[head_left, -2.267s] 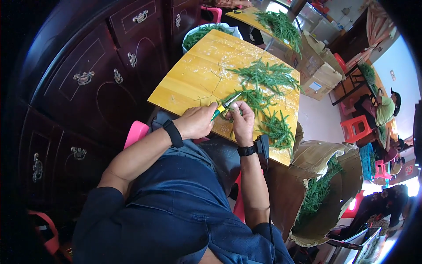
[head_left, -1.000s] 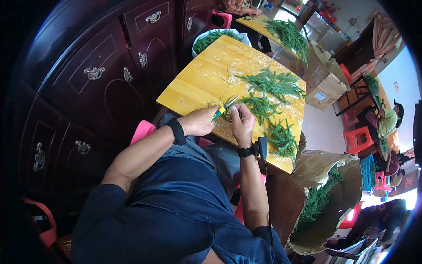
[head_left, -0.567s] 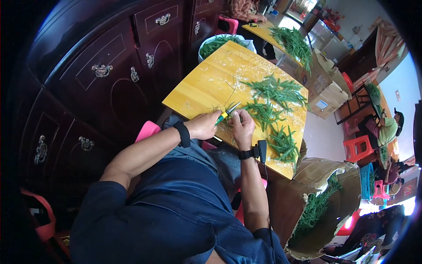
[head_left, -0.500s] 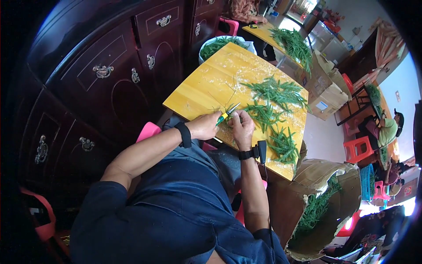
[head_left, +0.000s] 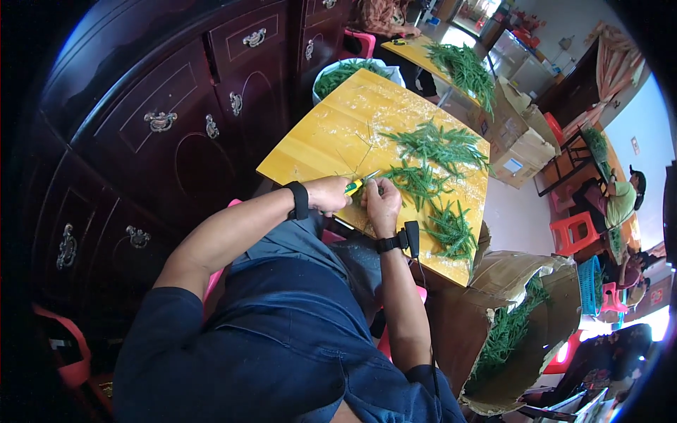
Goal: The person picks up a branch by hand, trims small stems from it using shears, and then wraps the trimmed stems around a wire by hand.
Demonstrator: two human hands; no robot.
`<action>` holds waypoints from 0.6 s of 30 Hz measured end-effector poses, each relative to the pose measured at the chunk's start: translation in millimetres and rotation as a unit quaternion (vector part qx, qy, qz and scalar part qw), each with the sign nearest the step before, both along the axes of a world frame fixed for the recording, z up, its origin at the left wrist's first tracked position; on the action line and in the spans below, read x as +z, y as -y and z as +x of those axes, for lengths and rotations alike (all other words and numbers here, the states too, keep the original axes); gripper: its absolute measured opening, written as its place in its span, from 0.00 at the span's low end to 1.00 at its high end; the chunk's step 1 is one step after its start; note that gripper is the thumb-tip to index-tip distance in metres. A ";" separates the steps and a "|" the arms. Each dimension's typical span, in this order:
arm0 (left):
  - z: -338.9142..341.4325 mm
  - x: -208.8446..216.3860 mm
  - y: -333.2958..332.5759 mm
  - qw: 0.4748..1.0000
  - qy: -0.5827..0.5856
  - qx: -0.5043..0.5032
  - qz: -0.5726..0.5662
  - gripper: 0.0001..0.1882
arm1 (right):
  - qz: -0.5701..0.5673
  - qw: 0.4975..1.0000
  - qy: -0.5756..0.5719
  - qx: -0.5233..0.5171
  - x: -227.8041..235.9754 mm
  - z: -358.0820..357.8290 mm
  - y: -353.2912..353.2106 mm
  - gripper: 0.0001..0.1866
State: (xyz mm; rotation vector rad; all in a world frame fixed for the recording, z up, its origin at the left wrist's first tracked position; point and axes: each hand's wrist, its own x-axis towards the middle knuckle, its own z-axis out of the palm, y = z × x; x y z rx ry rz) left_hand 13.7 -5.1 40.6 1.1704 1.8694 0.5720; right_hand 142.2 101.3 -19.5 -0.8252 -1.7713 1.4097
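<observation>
My left hand point(head_left: 330, 194) is closed round a pair of snips point(head_left: 355, 186) with yellow and green handles. Their pointed metal tip reaches toward my right hand point(head_left: 383, 204), over the near edge of the yellow wooden table point(head_left: 317, 134). The fingers of that hand are pinched on a green sprig, mostly hidden by the hands. Thin bare stems point(head_left: 364, 144) lie just beyond. To the right, leafy green sprigs rest in several bunches: a large one point(head_left: 437, 146), a middle one point(head_left: 417, 185) and a nearer one point(head_left: 453, 231).
A white sack of greenery point(head_left: 345, 79) stands behind the table. An open cardboard box point(head_left: 564, 303) with more greenery is at the right. Dark cabinets point(head_left: 169, 148) line the left. Other people sit at tables farther off, one in a light green shirt point(head_left: 622, 204). Pale scraps dot the tabletop.
The view has shifted slightly. The snips have turned a little in my left hand, with less of the handle and blade showing. My right hand stays pinched beside them.
</observation>
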 end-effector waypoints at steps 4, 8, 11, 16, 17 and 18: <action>-6.6 -5.7 -3.6 0.999 0.034 -0.014 -0.005 0.12 | 0.058 0.998 0.018 -0.009 -3.9 0.2 -5.9 0.11; -9.8 -5.8 -5.4 0.999 0.041 -0.019 -0.011 0.10 | 0.105 0.994 0.015 -0.021 -5.5 0.1 -5.8 0.11; -13.7 -2.9 -4.3 0.999 0.048 -0.016 -0.019 0.10 | 0.043 0.999 -0.027 0.009 0.3 1.9 -6.5 0.11; -27.5 3.8 0.2 0.973 0.230 -0.023 -0.019 0.11 | -0.127 0.981 -0.113 0.097 14.2 14.5 -13.8 0.11; -28.5 5.0 0.0 0.964 0.263 -0.024 -0.020 0.12 | -0.127 0.981 -0.112 0.095 14.9 16.9 -14.8 0.11; -28.4 5.5 -0.5 0.955 0.295 -0.025 -0.021 0.12 | -0.104 0.986 -0.099 0.088 15.5 19.2 -15.5 0.12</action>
